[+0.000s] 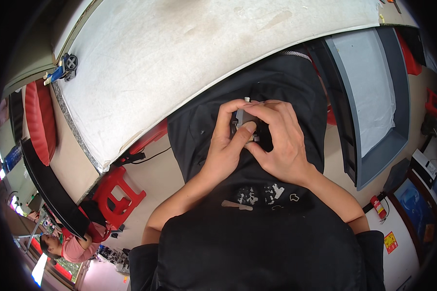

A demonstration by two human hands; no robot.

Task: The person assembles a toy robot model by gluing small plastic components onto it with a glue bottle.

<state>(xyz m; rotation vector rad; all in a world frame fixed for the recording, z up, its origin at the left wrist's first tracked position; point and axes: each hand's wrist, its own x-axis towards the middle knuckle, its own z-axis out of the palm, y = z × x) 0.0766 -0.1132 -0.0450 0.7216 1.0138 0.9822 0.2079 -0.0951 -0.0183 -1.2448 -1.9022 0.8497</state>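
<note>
Over my lap, my left hand (226, 145) and my right hand (284, 138) are closed around a small grey and black part (242, 117). My left thumb presses on its face, while the right fingers curl over its far side. A small pale tip (247, 99) shows just beyond the fingers. Much of the part is hidden by my hands, and its exact kind cannot be made out. Beneath them spreads a black apron (194, 116) with white worn patches lower down.
A white-covered table (179, 48) curves across the front, bearing a small blue and black wheeled object (65, 68) at its left. At right is a grey tray (400, 143) lined with white sheet. A red stool (115, 196) and a co-worker in pink (77, 250) are at lower left.
</note>
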